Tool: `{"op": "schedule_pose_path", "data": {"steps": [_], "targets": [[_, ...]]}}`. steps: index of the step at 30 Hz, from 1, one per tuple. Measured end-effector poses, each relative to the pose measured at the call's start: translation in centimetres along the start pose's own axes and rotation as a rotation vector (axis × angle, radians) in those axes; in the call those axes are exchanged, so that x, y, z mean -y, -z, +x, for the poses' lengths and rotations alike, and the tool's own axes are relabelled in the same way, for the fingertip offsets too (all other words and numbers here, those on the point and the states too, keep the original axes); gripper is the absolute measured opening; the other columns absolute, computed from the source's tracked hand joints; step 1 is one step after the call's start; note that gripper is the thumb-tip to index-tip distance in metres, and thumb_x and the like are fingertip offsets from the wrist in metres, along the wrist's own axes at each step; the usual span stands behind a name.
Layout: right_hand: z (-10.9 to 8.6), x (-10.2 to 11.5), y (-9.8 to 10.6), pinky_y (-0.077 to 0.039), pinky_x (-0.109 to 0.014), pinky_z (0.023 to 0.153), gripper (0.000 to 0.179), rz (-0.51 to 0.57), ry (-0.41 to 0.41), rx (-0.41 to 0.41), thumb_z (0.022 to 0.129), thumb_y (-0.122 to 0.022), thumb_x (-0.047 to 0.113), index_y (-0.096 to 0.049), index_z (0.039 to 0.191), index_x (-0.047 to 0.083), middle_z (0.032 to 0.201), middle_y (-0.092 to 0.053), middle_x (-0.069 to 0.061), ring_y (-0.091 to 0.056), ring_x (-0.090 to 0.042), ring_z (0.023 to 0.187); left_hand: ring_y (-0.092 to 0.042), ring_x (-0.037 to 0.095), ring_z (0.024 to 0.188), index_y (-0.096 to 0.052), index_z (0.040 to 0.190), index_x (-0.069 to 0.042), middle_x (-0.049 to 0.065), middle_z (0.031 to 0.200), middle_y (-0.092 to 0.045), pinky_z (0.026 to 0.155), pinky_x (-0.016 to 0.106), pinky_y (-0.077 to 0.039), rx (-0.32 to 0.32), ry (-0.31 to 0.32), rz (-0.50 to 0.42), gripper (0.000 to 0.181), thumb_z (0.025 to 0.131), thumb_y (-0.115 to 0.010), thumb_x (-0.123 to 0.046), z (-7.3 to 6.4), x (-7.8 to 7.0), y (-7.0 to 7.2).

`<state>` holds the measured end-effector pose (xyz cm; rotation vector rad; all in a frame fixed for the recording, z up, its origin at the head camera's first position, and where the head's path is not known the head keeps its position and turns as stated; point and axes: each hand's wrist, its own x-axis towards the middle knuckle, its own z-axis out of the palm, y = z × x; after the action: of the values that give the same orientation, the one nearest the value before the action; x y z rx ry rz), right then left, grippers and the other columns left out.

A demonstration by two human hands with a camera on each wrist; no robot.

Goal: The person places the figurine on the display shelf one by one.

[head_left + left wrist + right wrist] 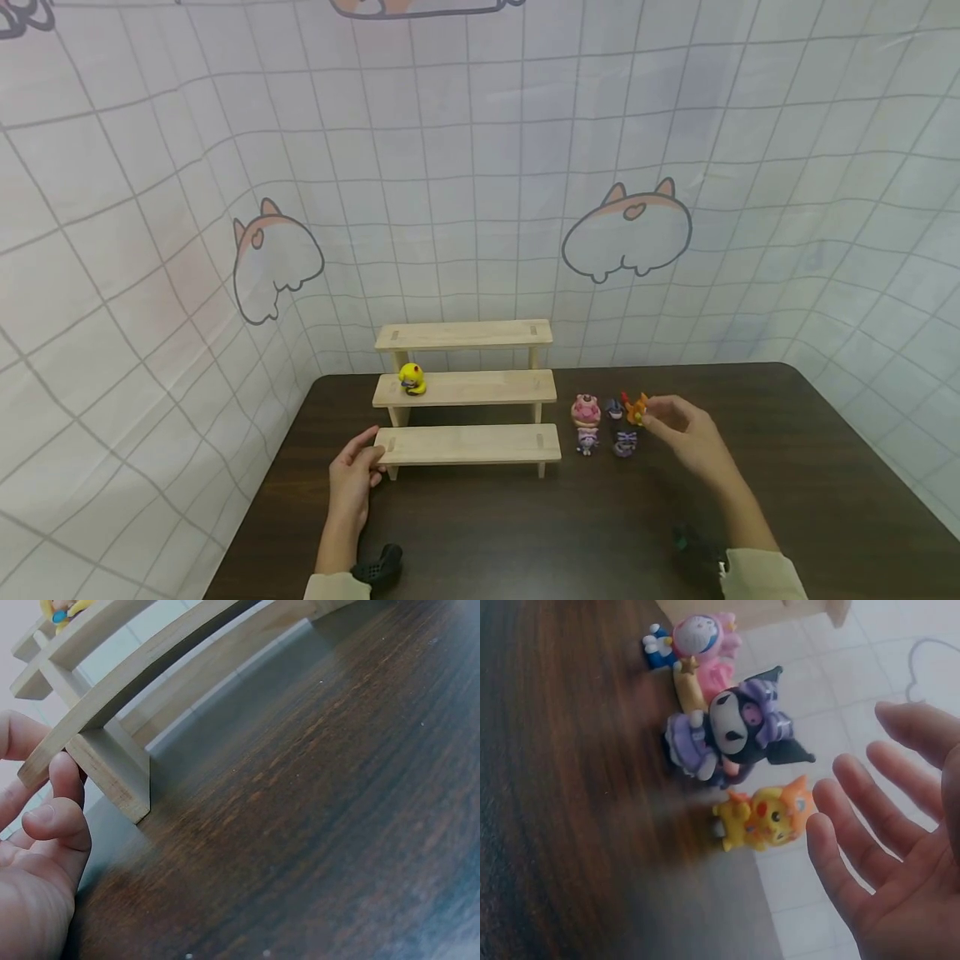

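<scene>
My left hand [351, 477] grips the left end of the lowest step of a three-tier wooden display riser [468, 444]. Up close in the left wrist view, fingers lie on both sides of that plank's end, by its leg [112, 776]. Over at the right, my right hand [690, 437] reaches to a yellow and orange figurine [637, 409]. In the right wrist view its fingers [855, 814] are spread, with the fingertips right beside the orange top of this upright figurine [761, 817]. A yellow figurine [412, 378] sits at the left of the middle step.
Several figurines stand close together right of the riser: a pink one [586, 411], a purple one [587, 441], a dark one [614, 408] and a black and purple one [625, 443]. Behind the dark table [480, 533] hangs a white grid-patterned curtain [465, 233].
</scene>
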<state>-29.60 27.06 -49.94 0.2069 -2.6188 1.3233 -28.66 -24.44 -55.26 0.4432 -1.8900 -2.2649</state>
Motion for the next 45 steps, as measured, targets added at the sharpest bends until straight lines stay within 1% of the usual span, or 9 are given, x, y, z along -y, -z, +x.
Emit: {"op": "schedule_pose_path", "data": {"steps": [7,11,14,22,28,35,38,40,45], "targets": [[0.0,-0.4,-0.3,-0.053,-0.025,0.078,0.044,0.019,-0.027,0.058,0.098,-0.07,0.033,-0.064,0.129,0.002,0.12,-0.07,-0.016,-0.064,-0.01,0.098,-0.057,0.007,0.065,-0.056,0.143,-0.003,0.001,0.107,-0.062,0.053,0.017,-0.039,-0.017,-0.02,0.0,0.048,0.096,-0.062,-0.003,-0.2,0.1,0.0],[-0.1,-0.8,-0.7,-0.054,-0.028,0.078,0.046,0.018,-0.039,0.102,0.098,-0.07,0.033,-0.063,0.13,0.001,0.12,-0.07,-0.015,-0.066,-0.019,0.103,-0.057,0.007,0.066,-0.056,0.144,-0.003,0.001,0.109,-0.061,0.053,0.017,-0.039,-0.011,-0.018,0.005,0.048,0.097,-0.061,-0.004,-0.2,0.1,0.0],[-0.1,-1.2,-0.8,-0.055,-0.028,0.079,0.045,0.025,-0.032,0.126,0.098,-0.07,0.032,-0.063,0.13,0.001,0.121,-0.07,-0.016,-0.066,-0.023,0.105,-0.057,0.007,0.067,-0.055,0.145,-0.004,0.0,0.11,-0.061,0.054,0.017,-0.039,0.0,-0.013,0.01,0.048,0.097,-0.061,-0.005,-0.2,0.0,0.0],[-0.1,-1.9,-1.3,-0.054,-0.029,0.081,0.049,0.044,-0.032,0.161,0.098,-0.07,0.032,-0.061,0.135,0.001,0.125,-0.068,-0.018,-0.065,-0.024,0.108,-0.058,0.008,0.067,-0.053,0.147,-0.006,0.001,0.113,-0.06,0.055,0.019,-0.041,0.009,0.02,-0.007,0.049,0.099,-0.06,-0.004,0.2,0.0,0.1],[0.0,-2.5,-1.7,-0.055,-0.027,0.08,0.048,0.053,-0.024,0.18,0.098,-0.07,0.029,-0.061,0.135,0.0,0.12,-0.069,-0.018,-0.066,-0.024,0.106,-0.057,0.007,0.067,-0.053,0.147,-0.004,0.0,0.11,-0.06,0.055,0.017,-0.04,0.005,0.008,-0.006,0.049,0.098,-0.061,-0.004,0.0,-0.1,0.1],[0.1,-2.7,-2.2,-0.054,-0.035,0.085,0.05,0.028,-0.057,0.206,0.098,-0.069,0.033,-0.06,0.137,0.002,0.117,-0.069,-0.016,-0.066,-0.029,0.108,-0.057,0.007,0.067,-0.055,0.145,-0.004,0.0,0.108,-0.061,0.054,0.017,-0.039,-0.003,-0.011,0.01,0.048,0.097,-0.061,-0.004,-0.2,0.0,0.0],[0.1,-2.9,-2.5,-0.055,-0.036,0.086,0.05,0.028,-0.075,0.21,0.098,-0.069,0.034,-0.06,0.137,0.004,0.119,-0.069,-0.016,-0.065,-0.031,0.111,-0.057,0.007,0.067,-0.056,0.144,-0.004,0.001,0.108,-0.061,0.053,0.017,-0.039,-0.01,-0.013,0.006,0.047,0.097,-0.061,-0.004,-0.2,0.0,0.0],[0.0,-3.0,-2.6,-0.054,-0.036,0.086,0.05,0.027,-0.071,0.215,0.099,-0.068,0.033,-0.06,0.137,0.003,0.119,-0.069,-0.017,-0.065,-0.031,0.111,-0.057,0.007,0.067,-0.057,0.144,-0.004,0.0,0.108,-0.061,0.054,0.017,-0.039,-0.008,-0.015,0.009,0.047,0.097,-0.061,-0.004,-0.2,0.0,0.0],[0.1,-3.3,-2.9,-0.053,-0.034,0.082,0.048,0.031,-0.068,0.213,0.099,-0.068,0.033,-0.061,0.136,0.003,0.113,-0.068,-0.014,-0.064,-0.025,0.104,-0.057,0.007,0.068,-0.055,0.145,-0.004,-0.002,0.103,-0.061,0.055,0.017,-0.04,0.002,-0.016,0.015,0.048,0.097,-0.062,-0.005,-0.3,-0.1,0.0]]}}
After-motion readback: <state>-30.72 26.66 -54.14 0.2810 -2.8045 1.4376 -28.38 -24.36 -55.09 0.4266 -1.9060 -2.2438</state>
